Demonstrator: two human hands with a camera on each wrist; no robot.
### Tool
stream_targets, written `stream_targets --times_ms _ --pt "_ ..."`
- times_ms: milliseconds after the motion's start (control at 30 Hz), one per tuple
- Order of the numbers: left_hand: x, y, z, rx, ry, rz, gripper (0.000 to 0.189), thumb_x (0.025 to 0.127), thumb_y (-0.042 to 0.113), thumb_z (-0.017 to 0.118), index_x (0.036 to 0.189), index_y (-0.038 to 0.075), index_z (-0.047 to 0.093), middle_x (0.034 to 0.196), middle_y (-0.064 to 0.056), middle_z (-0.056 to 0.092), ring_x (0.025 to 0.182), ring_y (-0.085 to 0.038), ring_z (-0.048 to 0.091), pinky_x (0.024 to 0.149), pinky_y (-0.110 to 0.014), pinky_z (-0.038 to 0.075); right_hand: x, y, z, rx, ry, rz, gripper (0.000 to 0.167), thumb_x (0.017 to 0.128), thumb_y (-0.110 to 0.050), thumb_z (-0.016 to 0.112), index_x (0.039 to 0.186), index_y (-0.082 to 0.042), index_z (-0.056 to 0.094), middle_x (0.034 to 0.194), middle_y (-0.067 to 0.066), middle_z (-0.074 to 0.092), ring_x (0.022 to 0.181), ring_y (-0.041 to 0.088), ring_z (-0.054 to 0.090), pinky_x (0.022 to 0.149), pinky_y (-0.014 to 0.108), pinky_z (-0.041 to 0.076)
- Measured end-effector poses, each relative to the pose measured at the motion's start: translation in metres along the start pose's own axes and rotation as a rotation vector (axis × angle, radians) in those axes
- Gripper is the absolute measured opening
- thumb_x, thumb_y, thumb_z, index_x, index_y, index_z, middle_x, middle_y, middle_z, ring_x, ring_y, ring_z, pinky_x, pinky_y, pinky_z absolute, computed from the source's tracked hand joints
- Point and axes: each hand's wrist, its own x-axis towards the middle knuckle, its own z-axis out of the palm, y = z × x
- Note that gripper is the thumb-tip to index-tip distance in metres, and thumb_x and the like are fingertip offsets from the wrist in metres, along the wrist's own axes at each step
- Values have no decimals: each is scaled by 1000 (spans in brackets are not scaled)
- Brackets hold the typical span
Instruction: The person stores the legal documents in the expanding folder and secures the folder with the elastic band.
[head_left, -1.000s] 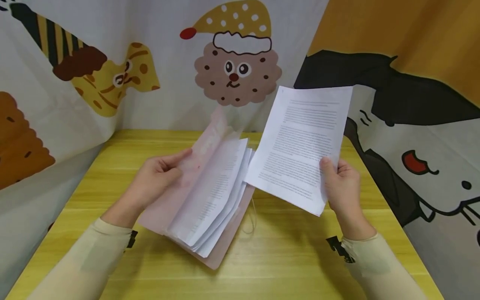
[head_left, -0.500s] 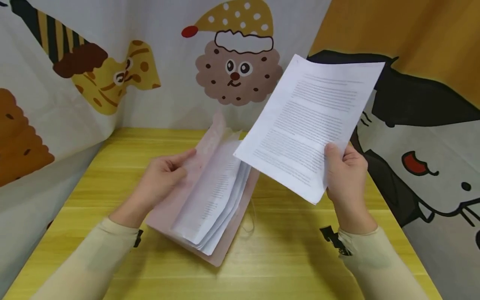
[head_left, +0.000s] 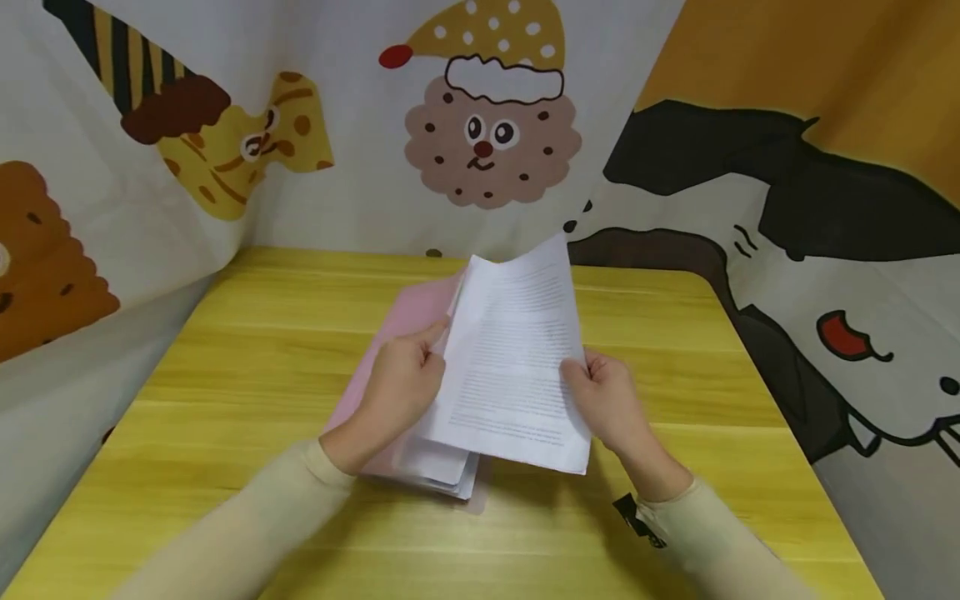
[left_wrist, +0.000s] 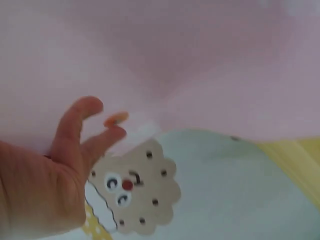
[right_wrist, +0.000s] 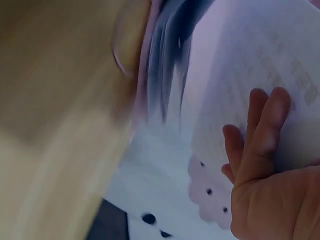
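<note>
My right hand (head_left: pixel 607 400) grips printed paper sheets (head_left: pixel 517 358) by their right edge, thumb on the printed face and several fingers behind (right_wrist: pixel 267 135). The sheets stand tilted over the open side of a pink folder (head_left: pixel 426 302), and their upper edge bows. My left hand (head_left: pixel 405 375) pinches the folder's raised cover near its edge; its left side overlaps the sheets in the head view. Between cover and back, a stack of white papers (head_left: pixel 442 467) shows below the held sheets. In the left wrist view the pink cover (left_wrist: pixel 200 75) fills the upper part, with the left hand (left_wrist: pixel 65 165) at it.
A yellow wood-grain table (head_left: pixel 675 517) lies under everything. Behind it hangs a white curtain (head_left: pixel 360 200) with cartoon prints. A thin cord loop (right_wrist: pixel 117 50) hangs beside the folder in the right wrist view.
My right hand has brought the sheets down and left, from high at the right to against the folder's opening. My left hand and the folder's cover have shifted right, narrowing the folder's opening.
</note>
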Motion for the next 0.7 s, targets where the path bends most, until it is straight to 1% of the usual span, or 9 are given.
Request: stream_targets --times_ms 100,167,333,400,467,533,567,633,700 --pt "-2 1 14 44 5 -2 58 92 -1 50 148 5 61 113 -22 79 45 -3 20 39 -22 23 -6 9 8 61 -51 57 38 107 -16 54 127 12 71 107 28 79 81 24 79 65 32 63" --pt "-2 2 22 90 21 -3 58 92 1 50 149 7 61 110 -22 79 47 -4 20 40 -23 22 -11 14 10 100 -60 90 39 107 -14 54 128 14 69 110 30 78 84 27 80 67 33 64" --pt "-2 2 31 155 54 16 59 93 3 49 151 9 61 149 -10 65 51 -8 21 42 -24 22 -19 17 10 137 -52 152 37 106 -14 55 127 14 69 110 30 78 83 28 80 67 37 65" --pt "-3 2 32 167 54 20 58 94 1 50 150 9 61 152 -9 62 54 -11 23 43 -24 22 -19 17 12 130 -68 160 37 106 -14 56 127 14 69 108 28 79 82 27 80 67 37 65" --pt "-4 2 34 195 55 27 57 94 0 52 150 9 62 151 -10 63 57 -16 51 41 -27 26 -18 16 14 125 -95 163 38 106 -15 56 128 13 68 108 27 79 82 26 79 68 36 65" --pt "-5 3 37 244 54 37 56 95 1 53 149 10 63 150 -9 64 86 -27 76 43 -32 39 -17 15 18 128 -119 164 38 106 -14 56 128 14 67 108 27 79 82 26 79 69 37 65" --pt "-5 4 38 260 52 44 56 95 1 54 149 9 63 150 -10 64 105 -31 78 44 -35 43 -17 15 20 127 -126 164 38 106 -14 55 128 15 67 108 27 79 82 26 79 69 37 65" --pt "-5 5 41 293 57 45 55 96 2 54 149 11 64 149 -9 64 131 -35 67 47 -40 49 -17 14 22 122 -124 166 38 106 -14 54 129 14 66 108 27 79 83 26 79 69 37 65" --pt "-4 6 43 306 62 36 56 96 2 53 150 12 63 151 -7 63 132 -35 67 48 -39 50 -19 13 22 109 -103 168 39 106 -15 52 130 12 66 109 26 79 84 26 79 69 37 64"
